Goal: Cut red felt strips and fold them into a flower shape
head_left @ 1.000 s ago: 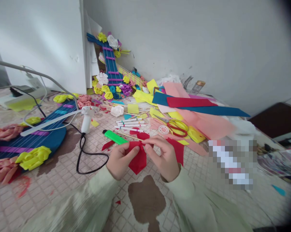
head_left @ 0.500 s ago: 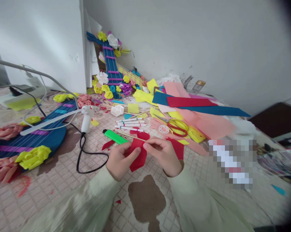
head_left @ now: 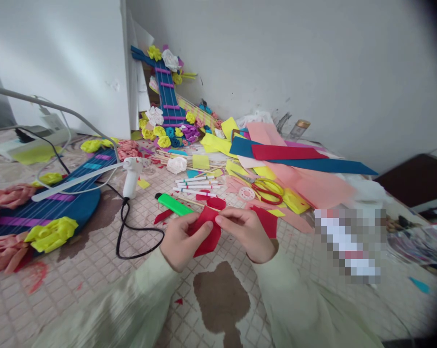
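Observation:
A folded piece of red paper (head_left: 208,241) is pinched in both hands over the tabletop. My left hand (head_left: 182,239) is closed on its left side, thumb lying on the front. My right hand (head_left: 245,229) pinches the upper right edge with thumb and forefinger; the thumb tips almost meet. Just beyond the fingertips, a thin wooden stick (head_left: 195,203) runs along the paper's top; whether a hand holds it I cannot tell. Close by lie a green box cutter (head_left: 175,205) and a larger red paper piece (head_left: 267,223), partly behind my right hand.
A white glue gun (head_left: 130,179) with a black cord stands at left, beside a blue paper guitar (head_left: 80,203). Capped markers (head_left: 196,183), scissors (head_left: 267,190) and coloured paper strips (head_left: 298,166) spread beyond my hands. Another decorated guitar (head_left: 167,96) leans at the back.
The view has shifted very slightly. Both hands keep their grip on the red paper, and its lower part is turned a little.

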